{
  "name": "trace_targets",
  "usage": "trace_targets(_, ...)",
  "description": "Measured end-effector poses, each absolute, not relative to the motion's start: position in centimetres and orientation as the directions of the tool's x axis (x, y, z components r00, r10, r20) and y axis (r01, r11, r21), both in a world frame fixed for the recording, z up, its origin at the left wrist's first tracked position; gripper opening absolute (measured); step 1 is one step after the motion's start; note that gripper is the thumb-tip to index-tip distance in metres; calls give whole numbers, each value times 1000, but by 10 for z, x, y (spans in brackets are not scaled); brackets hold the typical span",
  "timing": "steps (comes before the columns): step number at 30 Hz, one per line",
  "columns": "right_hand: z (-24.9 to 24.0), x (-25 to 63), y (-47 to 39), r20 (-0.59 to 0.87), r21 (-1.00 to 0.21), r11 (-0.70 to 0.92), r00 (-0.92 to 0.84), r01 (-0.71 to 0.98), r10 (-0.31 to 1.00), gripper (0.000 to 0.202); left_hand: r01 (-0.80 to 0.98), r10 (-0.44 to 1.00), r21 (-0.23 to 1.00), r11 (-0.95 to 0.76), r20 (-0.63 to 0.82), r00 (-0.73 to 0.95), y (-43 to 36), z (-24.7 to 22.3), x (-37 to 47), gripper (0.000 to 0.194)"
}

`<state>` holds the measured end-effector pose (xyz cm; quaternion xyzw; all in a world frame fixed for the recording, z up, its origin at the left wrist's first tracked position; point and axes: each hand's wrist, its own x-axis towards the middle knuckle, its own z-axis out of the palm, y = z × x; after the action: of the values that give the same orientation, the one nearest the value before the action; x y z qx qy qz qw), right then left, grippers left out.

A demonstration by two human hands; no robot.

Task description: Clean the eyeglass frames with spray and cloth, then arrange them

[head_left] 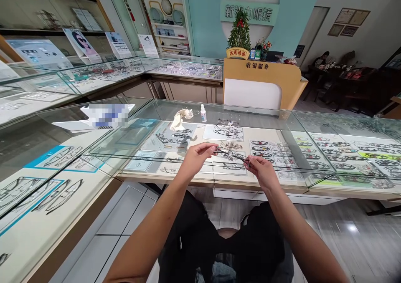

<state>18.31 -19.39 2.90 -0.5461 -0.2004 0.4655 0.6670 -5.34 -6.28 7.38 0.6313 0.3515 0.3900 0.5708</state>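
Between my two hands is a pair of dark-framed eyeglasses (232, 154), held up in front of the glass display case (269, 126). The fingers of my left hand (199, 154) are closed on one side of the frame. At the other side, my right hand (260, 169) pinches the frame between thumb and fingers. On the glass top beyond my hands lie a crumpled cream cloth (179, 121) and a small white spray bottle (203, 114), which stands upright.
Rows of eyeglasses (261, 148) lie inside the case under the glass. A white stand-up card (97, 118) sits on the left counter. Farther back are a wooden cashier desk (294, 76) and a potted plant (239, 34). A person sits at the far right back.
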Motion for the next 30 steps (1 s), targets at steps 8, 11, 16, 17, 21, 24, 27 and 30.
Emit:
trace_targets(8, 21, 184, -178, -164, -936, 73, 609, -345, 776, 50, -161, 984, 987, -22, 50, 173, -120, 39, -22, 35)
trace_targets(11, 25, 176, -175, -20, -969, 157, 693, -190, 720, 44, -195, 960, 979, 59, -2, 280, -138, 42, 0, 39)
trace_targets(16, 33, 155, -179, 289, -956, 225, 756, 190, 587, 30, -287, 950, 932, 222, -141, 277, -133, 58, 25, 46)
trace_targets(17, 33, 152, -181, 361, -932, 236, 744, 274, 562, 27, -298, 951, 925, 235, -155, 268, -131, 60, 27, 47)
trace_targets(21, 25, 148, -186, 562, -820, 268, 621, 506, 546, 20, -341, 934, 889, 304, -208, 290, -125, 63, 28, 54)
trace_targets(24, 15, 153, -187, 614, -755, 280, 489, 593, 620, 16, -355, 909, 858, 371, -257, 328, -120, 59, 25, 57)
trace_targets(27, 12, 158, -188, 642, -683, 305, 346, 664, 685, 13, -374, 895, 840, 394, -257, 366, -114, 54, 22, 57)
trace_targets(30, 14, 161, -189, 639, -632, 320, 242, 705, 730, 12, -387, 892, 841, 379, -219, 396, -103, 50, 18, 57)
